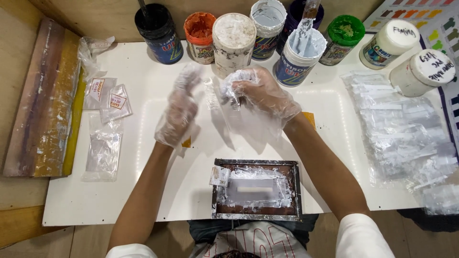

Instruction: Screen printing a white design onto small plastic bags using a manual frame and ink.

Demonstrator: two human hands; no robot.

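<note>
Here, both hands wear thin clear gloves and work over a white table (71, 200). The right hand (262, 93) is curled, its fingertips pinching the top edge of a clear plastic pouch (239, 122) that hangs down from it towards six o'clock. The left hand (179, 112), at nine o'clock of the right one and just beside the pouch, is blurred; its fingers look loosely extended, but whether it touches the pouch I cannot tell.

At twelve o'clock of the hands stand nine ink tubs in a rough row: a black one (158, 33), an orange one (200, 37), a white-crusted one (234, 40), a grey-white one (267, 26), a dark purple one (294, 16), a pale one with a spatula (306, 28) standing in it (299, 59), a green one (342, 38), and two white lidded tubs (389, 43) (420, 71).

At six o'clock lies one small metal-framed printing screen (256, 188), smeared with white ink. At three o'clock spreads a heap of clear pouches (406, 138), too many to count. At nine o'clock lie three printed pouches (107, 102), two bearing small red labels, and farther out one long wooden squeegee block (43, 100). A colour chart (430, 19) shows at two o'clock.
</note>
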